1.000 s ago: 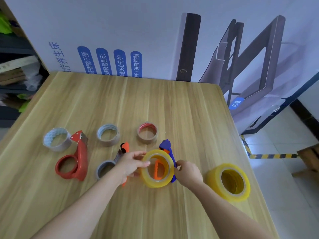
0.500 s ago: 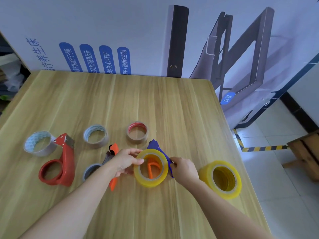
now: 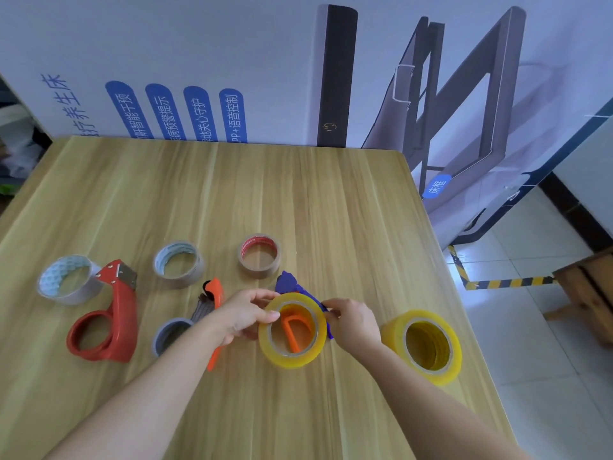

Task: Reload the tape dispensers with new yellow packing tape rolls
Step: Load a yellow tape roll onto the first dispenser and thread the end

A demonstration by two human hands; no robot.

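We look down on a counter (image 3: 298, 200) of pale laminate with a straight lengthwise wood grain. Near its centre a yellow tape roll (image 3: 292, 359) stands tilted: a thick translucent amber ring, glossy, wound on a thin cardboard core. It sits over the blue tape dispenser (image 3: 288, 283), a hard plastic tool whose pointed far end sticks out beyond the roll. An orange D-shaped hub (image 3: 291, 332) shows through the roll's hole.

The left hand (image 3: 242, 316) pinches the roll's left rim, thumb on the top edge and fingers curled round the outer wall. The right hand (image 3: 353, 322) has its curled fingers pinched on the dispenser's blue edge, just beside the roll's right rim.

A second yellow tape roll (image 3: 393, 335), wider and equally glossy, stands to the right near the counter's edge, apart from the hands.

To the left lie a red tape dispenser (image 3: 114, 313) with a ring-shaped holder and a metal plate at its far tip, and an orange tape dispenser (image 3: 216, 293), partly hidden by the left forearm, with a grey core (image 3: 167, 330) at its near end.

Further off stand three near-empty cores: two white with blue-printed linings (image 3: 66, 295) (image 3: 180, 280), and one brown with a red-printed lining (image 3: 260, 270).
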